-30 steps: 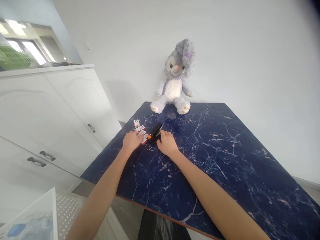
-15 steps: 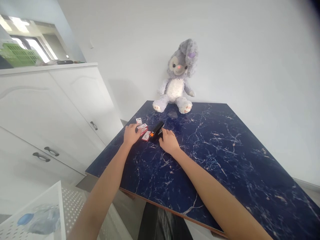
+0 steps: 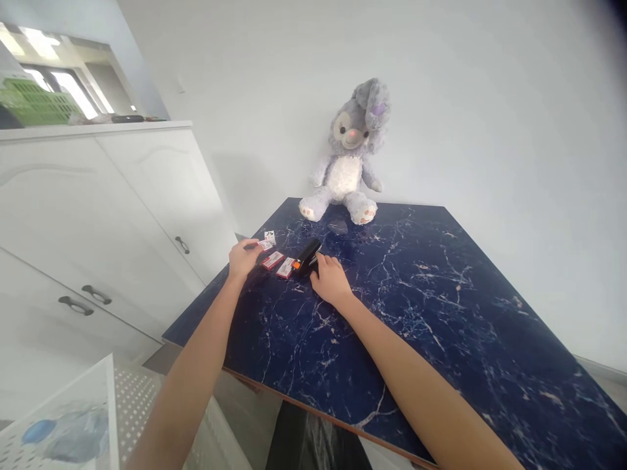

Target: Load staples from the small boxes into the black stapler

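A black stapler (image 3: 306, 256) with an orange tip lies on the dark blue marble table (image 3: 421, 307). My right hand (image 3: 330, 281) rests on the table against the stapler's near end, fingers curled onto it. Left of the stapler lie two small red and white boxes (image 3: 278, 263). My left hand (image 3: 242, 258) is further left, fingers pinched on another small box (image 3: 265, 245) at the table's left edge. One more small white box (image 3: 270, 236) lies just beyond it.
A grey and white plush rabbit (image 3: 349, 156) sits at the table's far edge against the white wall. White cabinets with dark handles (image 3: 98, 215) stand to the left. A white perforated panel (image 3: 73, 418) shows at the bottom left.
My left hand has moved left off the red boxes and closed on a small box near the table's edge. The right hand has stayed at the stapler.
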Motion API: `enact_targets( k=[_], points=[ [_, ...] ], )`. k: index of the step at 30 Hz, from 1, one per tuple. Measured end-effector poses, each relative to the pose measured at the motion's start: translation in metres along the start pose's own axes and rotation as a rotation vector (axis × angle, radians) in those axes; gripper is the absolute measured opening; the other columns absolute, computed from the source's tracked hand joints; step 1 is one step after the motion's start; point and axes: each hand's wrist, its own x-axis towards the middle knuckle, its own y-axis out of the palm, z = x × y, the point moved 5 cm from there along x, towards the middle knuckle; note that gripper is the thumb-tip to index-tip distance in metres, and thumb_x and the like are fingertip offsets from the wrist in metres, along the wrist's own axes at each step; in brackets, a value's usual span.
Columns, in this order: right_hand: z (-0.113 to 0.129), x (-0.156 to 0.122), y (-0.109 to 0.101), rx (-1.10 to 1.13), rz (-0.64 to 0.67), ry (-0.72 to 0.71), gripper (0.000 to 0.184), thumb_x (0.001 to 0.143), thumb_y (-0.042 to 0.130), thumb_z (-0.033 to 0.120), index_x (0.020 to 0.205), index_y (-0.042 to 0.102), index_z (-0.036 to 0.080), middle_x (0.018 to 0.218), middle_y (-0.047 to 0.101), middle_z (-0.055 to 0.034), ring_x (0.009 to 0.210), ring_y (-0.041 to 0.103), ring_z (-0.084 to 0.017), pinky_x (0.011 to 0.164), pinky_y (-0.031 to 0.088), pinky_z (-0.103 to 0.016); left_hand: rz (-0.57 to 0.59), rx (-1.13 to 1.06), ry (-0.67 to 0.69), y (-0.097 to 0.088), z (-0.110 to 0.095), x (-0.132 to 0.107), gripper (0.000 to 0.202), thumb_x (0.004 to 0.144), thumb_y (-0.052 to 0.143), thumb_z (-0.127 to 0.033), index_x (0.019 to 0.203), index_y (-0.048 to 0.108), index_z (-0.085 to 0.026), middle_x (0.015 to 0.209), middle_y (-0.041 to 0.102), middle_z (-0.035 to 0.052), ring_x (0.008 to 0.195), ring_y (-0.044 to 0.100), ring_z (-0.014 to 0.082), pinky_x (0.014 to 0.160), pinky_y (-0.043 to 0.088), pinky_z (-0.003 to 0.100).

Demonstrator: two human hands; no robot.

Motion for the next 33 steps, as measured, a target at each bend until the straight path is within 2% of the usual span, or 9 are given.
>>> enact_targets(
  k=[5, 8, 13, 16, 18, 21, 26, 29, 33],
  points=[
    [0.000, 0.001, -0.001, 0.000, 0.012, 0.012, 0.048, 0.089, 0.048, 0.020, 0.136, 0.051, 0.007, 0.121, 0.064, -0.0159, 0.109, 0.053, -0.029, 0.101, 0.039, -0.038, 0.094, -0.018, -0.040, -0.003, 0.005, -0.001, 0.023, 0.077, 0.070, -0.034, 0.098, 0.075, -0.025, 0.098, 0.076, 0.0029, 0.088, 0.070, 0.0220, 0.082, 0.052, 0.032],
    [0.000, 0.001, -0.001, -0.001, 0.018, 0.016, 0.048, 0.089, 0.048, 0.020, 0.136, 0.051, 0.007, 0.121, 0.064, -0.0160, 0.109, 0.053, -0.029, 0.100, 0.039, -0.039, 0.089, -0.019, -0.069, -0.001, 0.006, -0.003, 0.024, 0.077, 0.069, -0.035, 0.098, 0.072, -0.023, 0.099, 0.076, 0.0051, 0.092, 0.069, 0.0240, 0.085, 0.051, 0.035],
    [0.001, 0.000, -0.002, 0.003, 0.023, 0.019, 0.047, 0.089, 0.047, 0.019, 0.135, 0.052, 0.008, 0.121, 0.064, -0.0162, 0.108, 0.053, -0.029, 0.100, 0.039, -0.039, 0.133, -0.113, -0.080, 0.000, 0.002, -0.007, 0.038, 0.084, 0.061, -0.041, 0.116, 0.066, -0.019, 0.090, 0.075, 0.0061, 0.075, 0.069, 0.0195, 0.073, 0.053, 0.032],
    [0.001, 0.000, -0.004, 0.005, 0.023, 0.023, 0.048, 0.089, 0.048, 0.019, 0.135, 0.052, 0.009, 0.121, 0.064, -0.0161, 0.108, 0.053, -0.030, 0.100, 0.040, -0.040, 0.209, -0.091, -0.020, 0.001, -0.006, -0.011, 0.036, 0.083, 0.062, -0.044, 0.109, 0.069, -0.020, 0.089, 0.075, 0.0057, 0.074, 0.069, 0.0197, 0.071, 0.053, 0.031],
    [0.001, 0.000, -0.004, 0.005, 0.023, 0.020, 0.048, 0.089, 0.048, 0.020, 0.136, 0.052, 0.008, 0.120, 0.064, -0.0160, 0.108, 0.053, -0.030, 0.099, 0.040, -0.040, 0.250, 0.027, 0.096, 0.002, -0.015, -0.015, 0.030, 0.081, 0.063, -0.044, 0.099, 0.071, -0.021, 0.095, 0.075, 0.0065, 0.082, 0.069, 0.0218, 0.076, 0.052, 0.032],
    [0.002, 0.000, -0.004, 0.003, 0.020, 0.020, 0.048, 0.089, 0.048, 0.020, 0.135, 0.052, 0.008, 0.120, 0.064, -0.0162, 0.108, 0.054, -0.030, 0.099, 0.040, -0.040, 0.314, 0.131, 0.212, 0.004, -0.026, -0.022, 0.035, 0.085, 0.060, -0.046, 0.109, 0.069, -0.022, 0.109, 0.074, 0.0079, 0.091, 0.068, 0.0242, 0.080, 0.051, 0.034],
    [0.001, 0.001, -0.002, 0.014, 0.016, 0.004, 0.047, 0.088, 0.047, 0.019, 0.134, 0.052, 0.007, 0.118, 0.065, -0.0169, 0.110, 0.054, -0.029, 0.100, 0.040, -0.040, 0.491, 0.093, 0.216, 0.005, -0.040, -0.035, 0.041, 0.089, 0.056, -0.053, 0.115, 0.067, -0.024, 0.105, 0.074, 0.0064, 0.087, 0.070, 0.0249, 0.078, 0.052, 0.034],
    [0.001, 0.001, -0.001, 0.016, 0.007, -0.006, 0.047, 0.088, 0.047, 0.019, 0.133, 0.052, 0.006, 0.118, 0.065, -0.0172, 0.111, 0.054, -0.029, 0.101, 0.039, -0.040, 0.509, 0.048, 0.255, 0.000, -0.050, -0.039, 0.051, 0.085, 0.063, -0.051, 0.128, 0.063, -0.024, 0.125, 0.068, 0.0086, 0.095, 0.069, 0.0251, 0.082, 0.054, 0.035],
    [0.001, 0.001, -0.001, 0.006, 0.017, 0.001, 0.048, 0.088, 0.047, 0.019, 0.134, 0.051, 0.006, 0.119, 0.065, -0.0179, 0.112, 0.054, -0.030, 0.101, 0.039, -0.040, 0.678, -0.047, 0.346, 0.001, -0.060, -0.047, 0.062, 0.077, 0.070, -0.037, 0.137, 0.057, -0.025, 0.138, 0.060, 0.0095, 0.111, 0.065, 0.0269, 0.090, 0.053, 0.036]
  ],
)
